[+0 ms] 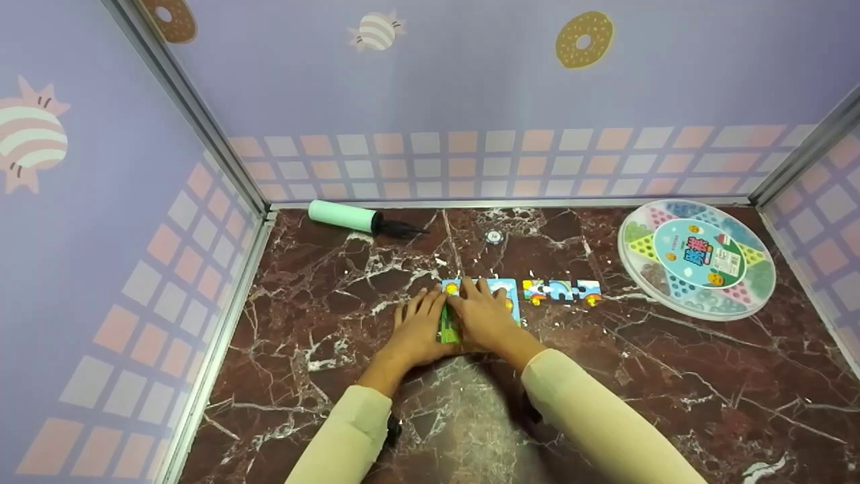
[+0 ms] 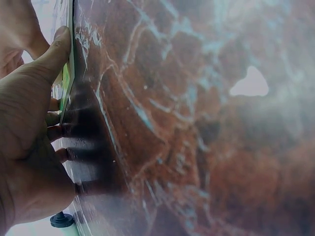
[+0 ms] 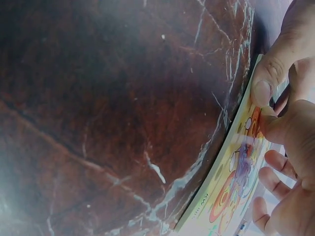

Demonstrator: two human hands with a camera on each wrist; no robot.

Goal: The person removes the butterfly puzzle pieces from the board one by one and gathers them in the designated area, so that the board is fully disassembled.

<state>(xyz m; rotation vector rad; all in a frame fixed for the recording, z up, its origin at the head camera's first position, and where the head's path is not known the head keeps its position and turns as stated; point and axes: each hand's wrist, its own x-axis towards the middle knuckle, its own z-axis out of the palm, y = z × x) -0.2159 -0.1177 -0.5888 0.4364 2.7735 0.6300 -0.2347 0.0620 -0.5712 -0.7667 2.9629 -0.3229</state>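
A colourful jigsaw puzzle board (image 1: 516, 302) lies flat on the marble table under both hands. My left hand (image 1: 420, 333) rests along its left side, fingers stretched forward. Its thumb presses on the board's near edge (image 2: 72, 44) in the left wrist view. Over the middle of the board is my right hand (image 1: 489, 320), its fingertips touching the surface and its fingers loosely bent. The right wrist view shows the board's yellow printed strip (image 3: 236, 167) below these fingers. Whether a piece is under the right fingertips is hidden. Several loose jigsaw pieces (image 1: 562, 291) lie right of the board.
A mint-green hand pump (image 1: 342, 216) with a black end lies at the back left. A small round chip (image 1: 494, 236) sits behind the board. The round Chinese checkers box (image 1: 699, 259) stands at the right. Patterned walls (image 1: 470, 161) enclose the back and sides.
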